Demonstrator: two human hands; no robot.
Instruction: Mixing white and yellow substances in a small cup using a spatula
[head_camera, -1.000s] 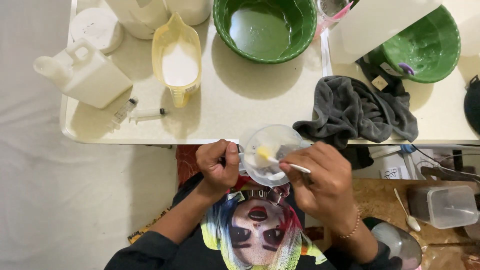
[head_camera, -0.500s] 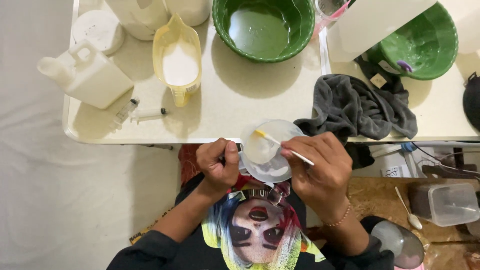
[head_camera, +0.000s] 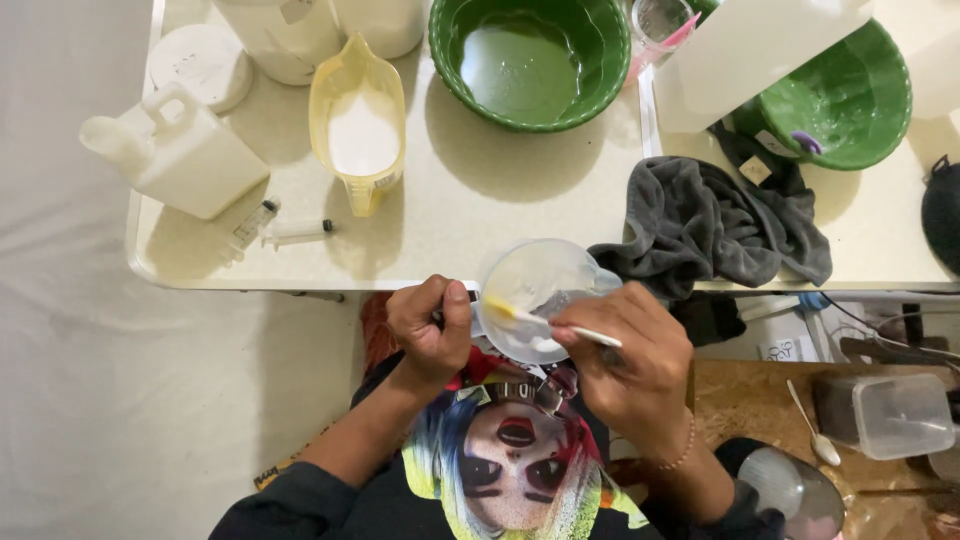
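My left hand (head_camera: 432, 330) grips the clear cup (head_camera: 537, 297) by its side just off the tabletop (head_camera: 480, 210) edge, while my right hand (head_camera: 625, 365) pinches the white stick (head_camera: 560, 327), which slants leftward into it.

A makeshift home mixing bench: folding table (head_camera: 500, 250) with green basins (head_camera: 530, 60), jug (head_camera: 180, 150), syringe (head_camera: 290, 232).

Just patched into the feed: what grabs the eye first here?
At the table's near edge, the left hand holds a clear plastic cup by its handle while the right hand works a white stick inside it. Behind, a big green bowl holds greenish liquid, beside a yellow jug of white liquid.
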